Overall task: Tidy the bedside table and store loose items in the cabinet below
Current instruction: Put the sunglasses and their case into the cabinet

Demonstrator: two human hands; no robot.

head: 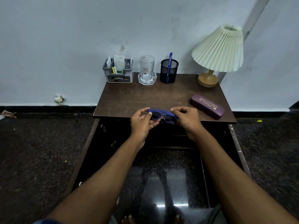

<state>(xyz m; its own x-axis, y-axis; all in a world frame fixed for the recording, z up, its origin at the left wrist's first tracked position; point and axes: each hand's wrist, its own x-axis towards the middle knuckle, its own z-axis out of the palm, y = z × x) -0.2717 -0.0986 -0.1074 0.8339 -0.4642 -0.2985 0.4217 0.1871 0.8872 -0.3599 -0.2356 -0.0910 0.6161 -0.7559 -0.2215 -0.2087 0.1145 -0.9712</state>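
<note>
Blue-framed sunglasses (pixel 162 115) with dark lenses hang just above the front edge of the dark wooden bedside table (pixel 139 97). My left hand (pixel 142 122) grips their left end and my right hand (pixel 186 118) grips their right end. A closed purple glasses case (pixel 207 106) with gold lettering lies on the tabletop to the right of my right hand. Below the tabletop the cabinet (pixel 163 138) stands open and dark inside, with both doors swung outward.
Along the back of the table stand a grey organiser (pixel 119 73) with papers and markers, a glass (pixel 146 68) on a clear coaster, a black mesh cup (pixel 169 71) holding a blue pen, and a pleated lamp (pixel 218 52). Litter lies on the floor (pixel 40 151) at left.
</note>
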